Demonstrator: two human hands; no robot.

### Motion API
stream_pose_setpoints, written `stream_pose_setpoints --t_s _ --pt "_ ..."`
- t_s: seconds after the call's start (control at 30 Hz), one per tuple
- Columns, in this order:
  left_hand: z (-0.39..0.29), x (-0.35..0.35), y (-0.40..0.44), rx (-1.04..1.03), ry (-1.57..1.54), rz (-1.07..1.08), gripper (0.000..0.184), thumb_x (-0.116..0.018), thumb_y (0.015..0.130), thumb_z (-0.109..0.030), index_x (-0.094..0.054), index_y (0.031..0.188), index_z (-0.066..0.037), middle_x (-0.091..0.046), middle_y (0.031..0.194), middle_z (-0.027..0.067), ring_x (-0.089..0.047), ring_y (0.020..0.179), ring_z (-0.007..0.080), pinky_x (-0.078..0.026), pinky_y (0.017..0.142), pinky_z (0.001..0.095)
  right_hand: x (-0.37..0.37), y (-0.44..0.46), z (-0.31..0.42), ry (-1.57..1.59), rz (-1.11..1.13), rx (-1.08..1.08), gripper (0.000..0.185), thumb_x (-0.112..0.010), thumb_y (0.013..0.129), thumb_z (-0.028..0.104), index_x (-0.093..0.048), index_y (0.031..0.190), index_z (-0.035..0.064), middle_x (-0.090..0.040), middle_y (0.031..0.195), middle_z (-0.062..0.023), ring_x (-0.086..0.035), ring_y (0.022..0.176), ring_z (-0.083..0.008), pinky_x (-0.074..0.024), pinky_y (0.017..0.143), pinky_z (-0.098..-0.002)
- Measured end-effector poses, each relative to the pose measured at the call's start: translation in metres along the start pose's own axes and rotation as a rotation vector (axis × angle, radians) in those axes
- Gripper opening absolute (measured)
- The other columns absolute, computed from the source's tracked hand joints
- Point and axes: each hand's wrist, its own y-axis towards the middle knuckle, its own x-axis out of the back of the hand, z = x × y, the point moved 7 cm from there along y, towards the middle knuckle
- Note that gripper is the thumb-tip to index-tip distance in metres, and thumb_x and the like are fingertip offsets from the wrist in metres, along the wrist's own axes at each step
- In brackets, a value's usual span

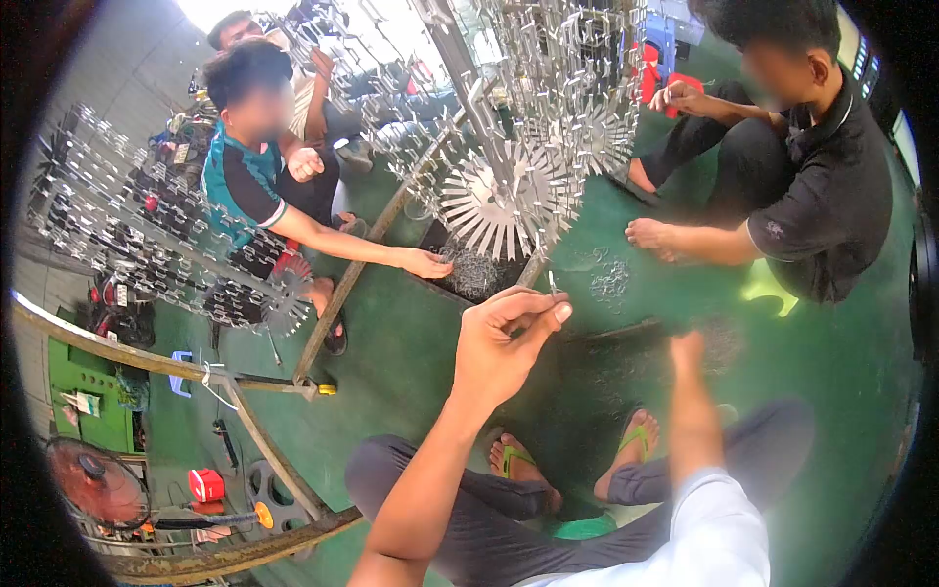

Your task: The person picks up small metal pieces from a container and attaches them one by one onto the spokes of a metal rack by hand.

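Note:
My left hand [509, 342] is raised at the middle, its thumb and fingers pinched on a small metal piece [554, 284]. Just above it hangs a round metal rack [499, 196] with flat spokes and many small metal pieces on strands. My right hand [688, 350] is low at the right, over the green floor beside a scattered pile of small metal pieces [719, 342]. It is blurred by motion, so its fingers and anything in them cannot be made out.
A black tray of small hooks [474, 274] lies under the rack, where a co-worker's hand [425, 262] reaches. More pieces [608, 279] lie near another co-worker's hand [650, 235]. A metal frame [342, 284] crosses the left side. A fan [98, 481] stands lower left.

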Motion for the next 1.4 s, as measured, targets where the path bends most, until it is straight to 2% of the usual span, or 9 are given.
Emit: stream_pose_setpoints --t_s 0.1,0.17,0.2,0.23,0.3,0.47,0.8,0.9,1.4 --pt "-0.002 0.001 0.002 -0.041 0.04 -0.023 0.006 -0.076 0.092 -0.002 -0.076 0.09 0.003 -0.073 0.085 0.0061 -0.067 0.084 0.0106 -0.054 0.078 0.0258 0.05 -0.072 0.01 -0.199 -0.446 -0.168 0.044 -0.078 0.082 0.037 -0.067 0.107 0.0031 -0.066 0.117 -0.0233 -0.065 0.11 -0.038 -0.0543 0.09 -0.0488" --pt "-0.001 -0.002 0.001 0.002 0.096 0.007 0.004 -0.077 0.092 -0.004 -0.077 0.089 -0.001 -0.074 0.085 0.0048 -0.068 0.083 0.0106 -0.053 0.077 0.0251 0.014 -0.083 -0.002 -0.125 0.08 -0.172 0.042 -0.072 0.086 0.043 -0.071 0.108 0.0078 -0.064 0.125 -0.0177 -0.061 0.115 -0.0335 -0.0496 0.095 -0.0497" --pt "-0.002 -0.008 0.0 -0.006 0.088 -0.003 0.004 -0.077 0.092 -0.004 -0.078 0.091 -0.001 -0.073 0.083 0.0034 -0.066 0.079 0.0083 -0.052 0.074 0.0232 -0.003 -0.104 -0.007 -0.285 -0.23 -0.036 0.042 -0.072 0.085 0.04 -0.072 0.112 0.0083 -0.064 0.127 -0.0171 -0.06 0.118 -0.0351 -0.0485 0.097 -0.0515" --pt "-0.001 -0.007 0.005 -0.016 0.076 -0.016 0.004 -0.078 0.091 -0.005 -0.078 0.092 -0.002 -0.073 0.081 0.002 -0.064 0.075 0.006 -0.05 0.07 0.0212 0.025 -0.124 0.024 -0.128 -0.039 -0.002 0.051 -0.074 0.082 0.039 -0.07 0.122 0.0071 -0.062 0.132 -0.0186 -0.056 0.125 -0.0376 -0.046 0.104 -0.0514" --pt "0.0 -0.011 0.01 -0.059 0.116 0.013 0.006 -0.079 0.091 -0.005 -0.078 0.094 0.0 -0.075 0.084 0.006 -0.066 0.073 0.008 -0.053 0.07 0.0234 0.01 -0.151 0.025 0.005 -0.281 0.122 0.06 -0.074 0.084 0.03 -0.061 0.137 0.0057 -0.054 0.144 -0.023 -0.048 0.135 -0.0417 -0.0386 0.116 -0.0486" --pt "0.008 -0.011 0.01 -0.042 0.068 -0.005 0.02 -0.078 0.093 -0.008 -0.075 0.107 0.006 -0.076 0.092 0.0109 -0.07 0.076 0.0135 -0.057 0.074 0.0267 -0.007 -0.199 0.018 0.056 -0.224 0.359 0.054 -0.072 0.087 0.021 -0.058 0.136 0.0024 -0.044 0.153 -0.0226 -0.044 0.138 -0.0432 -0.0394 0.113 -0.0506" --pt "0.003 -0.012 0.006 -0.046 0.1 0.0 0.027 -0.077 0.095 -0.013 -0.073 0.112 0.007 -0.075 0.094 0.0099 -0.069 0.079 0.0135 -0.056 0.076 0.0266 0.0 -0.133 -0.072 0.52 -0.574 -0.399 0.024 -0.069 0.088 0.011 -0.071 0.11 0.0028 -0.069 0.109 -0.0218 -0.062 0.11 -0.0395 -0.0508 0.095 -0.046" --pt "0.002 -0.013 0.006 -0.046 0.108 0.018 0.027 -0.076 0.095 -0.014 -0.073 0.111 0.007 -0.075 0.096 0.0102 -0.069 0.079 0.0137 -0.056 0.076 0.0267 0.005 -0.116 -0.073 0.581 -0.573 -0.356 0.018 -0.067 0.089 0.011 -0.073 0.103 0.0021 -0.07 0.108 -0.0208 -0.068 0.093 -0.0401 -0.0543 0.086 -0.0482" --pt "-0.001 -0.01 0.008 -0.045 0.145 -0.019 0.015 -0.08 0.092 -0.014 -0.078 0.097 0.001 -0.074 0.081 0.0037 -0.066 0.074 0.0076 -0.051 0.072 0.0231 0.018 -0.066 -0.045 -0.107 -0.311 0.109 0.02 -0.062 0.081 0.017 -0.075 0.086 0.0021 -0.071 0.089 -0.026 -0.068 0.089 -0.0437 -0.0544 0.082 -0.0518"
